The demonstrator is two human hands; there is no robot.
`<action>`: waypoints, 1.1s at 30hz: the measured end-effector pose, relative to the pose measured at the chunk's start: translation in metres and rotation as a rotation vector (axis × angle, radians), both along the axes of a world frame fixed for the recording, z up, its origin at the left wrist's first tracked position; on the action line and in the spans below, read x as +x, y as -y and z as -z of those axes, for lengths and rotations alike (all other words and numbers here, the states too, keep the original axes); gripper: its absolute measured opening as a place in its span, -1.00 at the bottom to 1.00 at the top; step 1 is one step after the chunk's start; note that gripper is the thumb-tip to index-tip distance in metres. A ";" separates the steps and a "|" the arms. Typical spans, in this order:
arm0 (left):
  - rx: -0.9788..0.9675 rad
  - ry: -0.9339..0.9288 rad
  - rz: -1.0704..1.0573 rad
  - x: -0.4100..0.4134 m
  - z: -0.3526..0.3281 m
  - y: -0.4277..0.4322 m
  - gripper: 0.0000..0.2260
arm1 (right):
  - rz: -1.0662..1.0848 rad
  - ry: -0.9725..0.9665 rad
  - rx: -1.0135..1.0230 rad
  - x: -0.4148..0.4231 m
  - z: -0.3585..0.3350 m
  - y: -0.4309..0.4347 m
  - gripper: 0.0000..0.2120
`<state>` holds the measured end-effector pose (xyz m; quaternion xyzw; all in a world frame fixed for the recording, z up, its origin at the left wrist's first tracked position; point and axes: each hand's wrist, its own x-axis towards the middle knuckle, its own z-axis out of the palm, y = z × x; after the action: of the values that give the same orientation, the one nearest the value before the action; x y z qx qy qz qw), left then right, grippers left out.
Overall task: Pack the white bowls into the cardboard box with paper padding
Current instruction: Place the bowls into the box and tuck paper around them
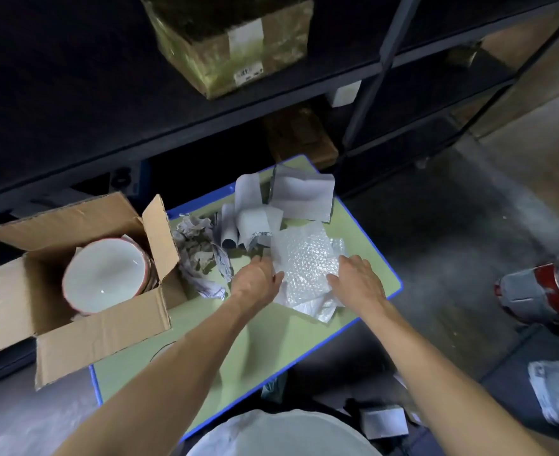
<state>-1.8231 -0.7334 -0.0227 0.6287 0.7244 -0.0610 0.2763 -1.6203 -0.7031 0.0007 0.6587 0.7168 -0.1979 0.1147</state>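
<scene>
Cardboard box (107, 334) on green table (271, 343); dark shelving (173, 133) behind

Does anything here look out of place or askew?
The white bowl stands steeply tilted in the cardboard box rather than lying flat. The box also reaches well past the green table's left edge; what supports it there is hidden.

Glossy white ceramic bowl (105, 274), matt brown corrugated cardboard box (84, 327). Clear bumpy bubble wrap (304, 258), crumpled paper (196, 248), smooth white foam sheets (301, 195). Worktop (271, 337) matt green, smooth.
</scene>
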 end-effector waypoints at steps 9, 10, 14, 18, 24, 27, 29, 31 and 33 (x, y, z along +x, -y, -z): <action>0.190 0.187 -0.182 0.015 -0.010 0.001 -0.87 | 0.200 -0.236 -0.123 -0.002 0.000 -0.014 -0.65; 0.218 0.184 -0.184 0.015 -0.012 0.002 -0.89 | 0.216 -0.264 -0.134 -0.002 -0.001 -0.014 -0.61; 0.256 0.259 -0.229 0.013 -0.019 0.007 -0.87 | 0.284 -0.396 -0.187 -0.004 -0.007 -0.016 -0.72; 0.299 0.296 -0.266 0.004 -0.022 0.016 -0.87 | 0.318 -0.492 -0.195 -0.011 -0.013 -0.013 -0.83; 0.342 0.433 -0.368 -0.015 -0.035 0.036 -0.90 | 0.291 -0.563 -0.229 -0.020 -0.023 -0.009 -0.87; 0.354 0.450 -0.414 -0.022 -0.039 0.055 -0.91 | 0.220 -0.562 -0.232 -0.024 -0.030 -0.005 -0.82; 0.351 0.430 -0.445 -0.025 -0.039 0.068 -0.90 | 0.167 -0.566 -0.250 -0.028 -0.036 -0.002 -0.81; 0.332 0.413 -0.479 -0.028 -0.037 0.081 -0.87 | 0.119 -0.560 -0.256 -0.034 -0.040 0.000 -0.76; 0.309 0.394 -0.499 -0.031 -0.035 0.094 -0.83 | 0.077 -0.542 -0.249 -0.042 -0.042 0.002 -0.73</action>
<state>-1.8540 -0.8276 0.0121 0.4665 0.7890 0.2411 0.3189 -1.6625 -0.7052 0.0423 0.5895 0.6659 -0.4571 -0.0086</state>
